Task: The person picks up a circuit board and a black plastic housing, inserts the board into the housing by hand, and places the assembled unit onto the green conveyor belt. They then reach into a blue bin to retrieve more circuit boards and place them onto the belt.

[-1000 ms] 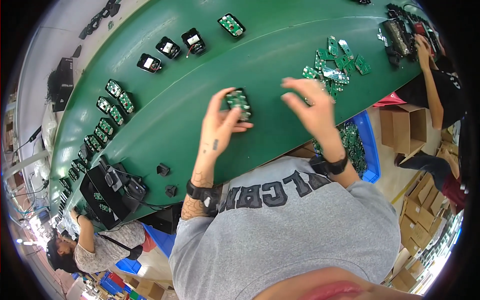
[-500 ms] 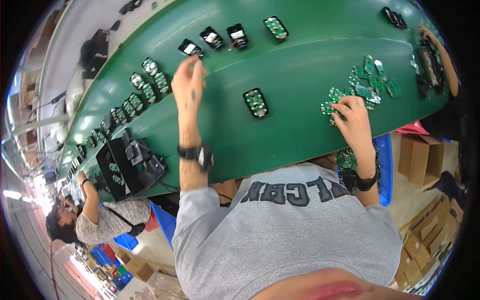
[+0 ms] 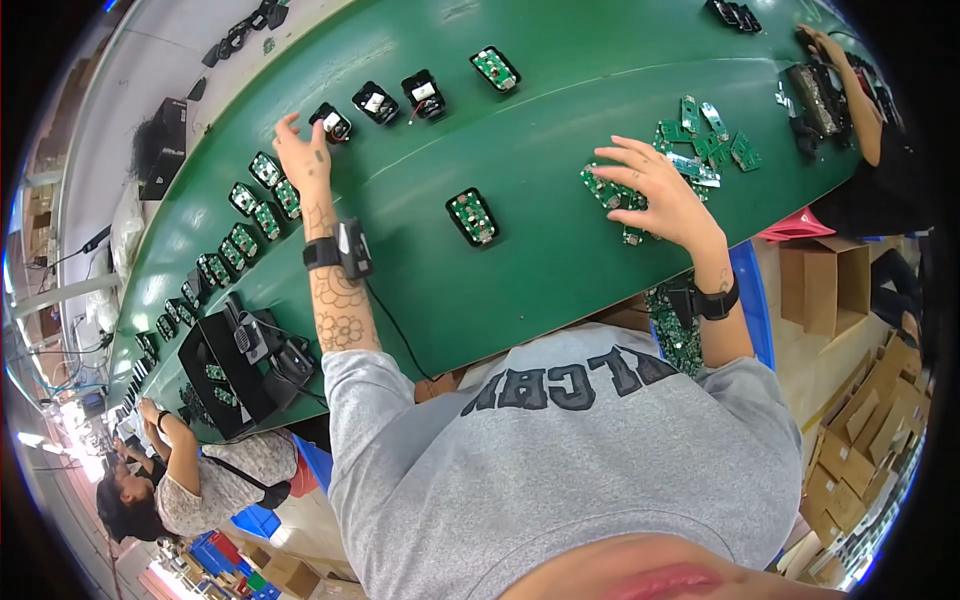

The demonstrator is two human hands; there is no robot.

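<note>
My left hand (image 3: 303,158) reaches over the green table with thumb and fingers apart. Its thumb is close to a black plastic housing (image 3: 331,122) with a white part inside; I cannot tell whether they touch. Two similar housings, one in the middle (image 3: 375,102) and one with a red wire (image 3: 423,93), stand to its right. Over a loose heap of green circuit boards (image 3: 705,150) my right hand (image 3: 660,192) is spread, fingers apart, partly hiding the boards beneath. A black housing with a green board in it (image 3: 471,217) lies between my hands.
Another board-filled housing (image 3: 495,69) lies farther back. A row of such housings (image 3: 240,242) curves along the left, beside a black box (image 3: 225,375) with adapters. Co-workers sit at left and right, one arm (image 3: 862,110) reaching in. A blue bin (image 3: 752,300) of boards stands below the edge.
The whole view has shifted, so the table's things appear farther left. My left hand has moved left past the end housing and its fingers have spread. My right hand's fingers have opened wider.
</note>
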